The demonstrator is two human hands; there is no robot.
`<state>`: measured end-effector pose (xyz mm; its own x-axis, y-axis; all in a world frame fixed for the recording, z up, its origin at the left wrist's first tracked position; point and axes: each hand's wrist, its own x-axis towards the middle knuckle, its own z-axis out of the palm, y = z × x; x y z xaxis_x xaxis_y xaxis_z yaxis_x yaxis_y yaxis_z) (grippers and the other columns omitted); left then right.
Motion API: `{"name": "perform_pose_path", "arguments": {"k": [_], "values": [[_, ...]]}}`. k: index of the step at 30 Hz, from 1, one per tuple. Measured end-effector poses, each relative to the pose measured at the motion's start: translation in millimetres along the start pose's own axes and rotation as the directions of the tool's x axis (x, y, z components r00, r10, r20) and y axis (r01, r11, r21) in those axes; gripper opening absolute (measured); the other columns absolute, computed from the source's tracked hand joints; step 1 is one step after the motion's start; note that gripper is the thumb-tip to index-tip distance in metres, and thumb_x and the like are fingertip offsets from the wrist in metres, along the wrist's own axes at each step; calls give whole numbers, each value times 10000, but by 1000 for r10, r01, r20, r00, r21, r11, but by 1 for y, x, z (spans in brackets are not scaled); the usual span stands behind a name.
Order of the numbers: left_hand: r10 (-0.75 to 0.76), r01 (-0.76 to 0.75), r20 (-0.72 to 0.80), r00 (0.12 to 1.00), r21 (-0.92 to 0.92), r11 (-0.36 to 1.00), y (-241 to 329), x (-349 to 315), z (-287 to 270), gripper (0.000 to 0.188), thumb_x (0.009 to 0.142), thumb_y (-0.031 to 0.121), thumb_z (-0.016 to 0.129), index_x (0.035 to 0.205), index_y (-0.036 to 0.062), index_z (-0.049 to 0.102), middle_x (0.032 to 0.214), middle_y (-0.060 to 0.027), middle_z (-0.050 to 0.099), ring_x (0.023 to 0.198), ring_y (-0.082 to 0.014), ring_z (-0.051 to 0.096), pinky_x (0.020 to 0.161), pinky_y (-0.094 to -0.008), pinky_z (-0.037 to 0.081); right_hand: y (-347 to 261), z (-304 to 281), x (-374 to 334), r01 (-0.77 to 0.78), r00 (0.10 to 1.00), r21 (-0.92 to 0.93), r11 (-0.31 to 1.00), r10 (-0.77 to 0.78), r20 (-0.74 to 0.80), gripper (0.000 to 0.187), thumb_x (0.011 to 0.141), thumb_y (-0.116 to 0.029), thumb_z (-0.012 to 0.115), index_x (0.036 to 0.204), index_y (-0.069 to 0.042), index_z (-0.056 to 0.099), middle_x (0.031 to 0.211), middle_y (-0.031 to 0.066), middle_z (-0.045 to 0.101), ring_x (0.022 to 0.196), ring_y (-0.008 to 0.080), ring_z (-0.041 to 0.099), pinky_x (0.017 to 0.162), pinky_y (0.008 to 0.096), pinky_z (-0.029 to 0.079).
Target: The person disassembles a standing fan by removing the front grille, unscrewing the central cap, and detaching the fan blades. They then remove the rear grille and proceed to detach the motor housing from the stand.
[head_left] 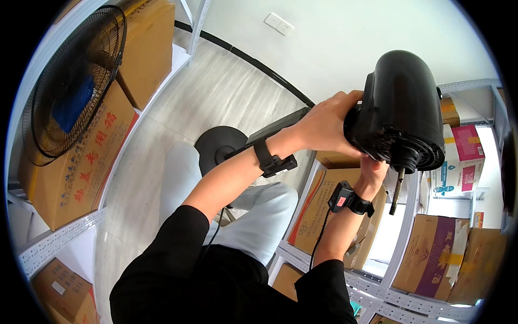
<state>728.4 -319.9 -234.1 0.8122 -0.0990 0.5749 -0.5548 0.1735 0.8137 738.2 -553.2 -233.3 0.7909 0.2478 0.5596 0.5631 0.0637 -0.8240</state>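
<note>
A black fan motor housing (402, 92) is raised at the upper right, tilted so its round front faces down towards me. A bare metal shaft (397, 194) sticks out of that front. My left hand (332, 123) grips the housing's left side, fingers and thumb spread around it. Below the housing, my right hand (373, 170) holds its underside, the fingers mostly hidden. On the floor by my legs stands a round black fan base (220, 147). A black wire fan grille (73, 97) leans at the left shelf, with something blue showing through it.
Cardboard boxes (89, 156) fill the left shelf (65, 235). More cartons (429, 254) stand on white metal racks (396, 256) at the right. A white wall with a socket plate (279, 24) rises ahead, over a grey plank floor (216, 81). Black straps with small devices circle both wrists.
</note>
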Motion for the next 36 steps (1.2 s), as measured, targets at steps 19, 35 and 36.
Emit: {"name": "perform_pose_path", "arguments": {"k": [19, 35, 36], "values": [[74, -75, -17, 997, -156, 985, -29, -3, 1, 915, 501, 355, 886, 1269, 33, 506, 1182, -152, 564, 1103, -306, 564, 962, -380, 445, 2, 54, 2, 129, 959, 263, 956, -52, -279, 745, 802, -531, 641, 1340, -44, 472, 1328, 127, 515, 1191, 314, 521, 1006, 451, 445], [123, -128, -62, 990, -76, 989, -29, 1, 5, 918, 490, 445, 880, 1252, 50, 554, 1106, -105, 583, 1024, -295, 599, 881, -386, 483, -12, 73, -6, 83, 813, -63, 995, -104, -573, 824, 827, -648, 547, 1358, -27, 442, 1363, 152, 478, 1207, 323, 508, 1009, 443, 450], [128, -132, -63, 990, -73, 989, -30, 1, 5, 916, 494, 446, 879, 1252, 49, 553, 1112, -106, 580, 1026, -296, 598, 880, -387, 484, -12, 66, -7, 118, 857, -14, 993, -109, -504, 791, 841, -629, 541, 1353, -33, 453, 1356, 148, 487, 1200, 323, 515, 1008, 444, 452]]}}
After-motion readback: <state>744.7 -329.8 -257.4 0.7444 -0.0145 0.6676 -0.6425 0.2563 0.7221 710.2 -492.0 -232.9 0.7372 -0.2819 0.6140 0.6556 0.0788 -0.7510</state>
